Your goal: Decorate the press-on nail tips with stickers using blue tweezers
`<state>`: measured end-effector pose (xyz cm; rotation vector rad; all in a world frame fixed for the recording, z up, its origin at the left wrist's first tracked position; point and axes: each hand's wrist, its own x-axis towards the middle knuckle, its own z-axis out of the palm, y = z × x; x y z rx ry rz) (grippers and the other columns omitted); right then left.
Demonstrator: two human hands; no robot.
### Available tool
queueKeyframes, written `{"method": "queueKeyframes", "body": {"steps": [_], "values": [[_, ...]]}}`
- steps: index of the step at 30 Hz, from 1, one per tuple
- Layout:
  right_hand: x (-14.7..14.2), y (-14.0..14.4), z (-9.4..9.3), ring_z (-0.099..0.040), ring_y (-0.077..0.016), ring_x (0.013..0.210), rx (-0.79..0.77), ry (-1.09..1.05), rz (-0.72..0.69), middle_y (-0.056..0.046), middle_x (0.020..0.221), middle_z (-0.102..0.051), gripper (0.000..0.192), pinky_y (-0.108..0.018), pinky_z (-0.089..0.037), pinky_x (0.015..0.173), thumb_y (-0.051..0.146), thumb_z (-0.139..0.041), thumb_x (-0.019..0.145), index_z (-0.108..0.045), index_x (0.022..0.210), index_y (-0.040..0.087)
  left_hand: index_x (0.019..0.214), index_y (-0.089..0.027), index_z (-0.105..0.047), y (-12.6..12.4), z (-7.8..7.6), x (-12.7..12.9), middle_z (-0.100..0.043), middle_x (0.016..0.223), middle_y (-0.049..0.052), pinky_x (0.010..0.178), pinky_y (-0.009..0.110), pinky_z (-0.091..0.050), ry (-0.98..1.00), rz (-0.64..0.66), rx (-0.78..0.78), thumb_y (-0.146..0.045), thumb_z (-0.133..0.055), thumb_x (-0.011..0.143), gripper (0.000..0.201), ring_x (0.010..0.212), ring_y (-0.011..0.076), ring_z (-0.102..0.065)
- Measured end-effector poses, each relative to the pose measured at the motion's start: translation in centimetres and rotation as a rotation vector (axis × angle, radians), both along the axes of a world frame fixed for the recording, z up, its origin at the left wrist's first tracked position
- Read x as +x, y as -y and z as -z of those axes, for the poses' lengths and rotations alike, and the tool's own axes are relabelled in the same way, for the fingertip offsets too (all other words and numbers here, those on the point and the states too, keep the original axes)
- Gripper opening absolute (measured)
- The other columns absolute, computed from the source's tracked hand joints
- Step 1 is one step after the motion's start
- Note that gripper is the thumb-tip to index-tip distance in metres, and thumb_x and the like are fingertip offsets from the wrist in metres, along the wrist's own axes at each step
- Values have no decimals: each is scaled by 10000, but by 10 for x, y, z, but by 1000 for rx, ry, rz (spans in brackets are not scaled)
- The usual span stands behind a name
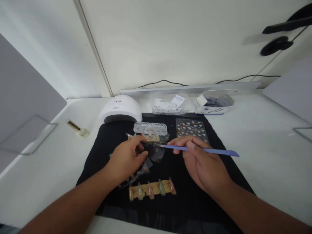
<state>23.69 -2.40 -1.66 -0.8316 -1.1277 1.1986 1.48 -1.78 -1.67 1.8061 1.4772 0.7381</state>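
Observation:
My right hand [203, 162] grips a slim purple nail art tool [216, 151] between thumb and fingers. Its fine metallic tip points left, over small colourful pieces on a clear sheet [157, 156]. Across from that tip, my left hand [128, 159] has thumb and index finger apart, the index fingertip at the edge of a tan strip [154, 138]. A clear compartment case [151, 128] lies just beyond. Under and beside my left hand are clear sticker sheets [137, 174], partly hidden. Nearer me, several decorated false nails [150, 191] are fixed on a second tan strip.
A white nail lamp [122, 107] stands at the back left of the black mat [192, 208]. Behind are a clear tub of white packets [170, 105] and an open box of pads [214, 104]. A patterned sticker sheet [191, 128] lies right; a polish bottle [79, 129], far left.

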Motion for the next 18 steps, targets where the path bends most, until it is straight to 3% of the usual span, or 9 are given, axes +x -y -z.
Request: {"method": "queueKeyframes", "body": {"steps": [4, 9, 13, 18], "values": [[0, -1, 2, -675, -230, 805, 31, -7, -48, -20, 682, -666, 199, -386, -540, 828, 403, -719, 881, -766, 771, 244, 1064, -195, -720, 1, 10, 4, -731, 851, 23, 718, 288, -560, 207, 4, 47, -195, -651, 839, 235, 761, 167, -692], [0, 7, -8, -672, -260, 834, 185, -40, -93, -25, 620, -654, 214, -458, -543, 919, 449, -695, 895, -779, 797, 278, 974, -181, -740, 9, 5, 0, -748, 819, 34, 697, 285, -573, 374, 9, 189, -205, -711, 817, 161, 730, 161, -689], [-1, 18, -17, -662, -240, 844, 285, -37, -81, -23, 653, -669, 194, -445, -504, 998, 417, -673, 921, -792, 832, 291, 881, -200, -750, 19, 2, -2, -744, 800, 27, 689, 286, -570, 474, 64, 316, -186, -747, 809, 74, 713, 152, -680], [-1, 24, -22, -666, -260, 810, 375, 10, -130, -35, 644, -673, 221, -458, -566, 838, 428, -638, 948, -806, 896, 294, 951, -219, -772, 24, 0, -3, -769, 864, 24, 744, 265, -588, 575, 57, 315, -122, -784, 796, 183, 781, 145, -709]]}}
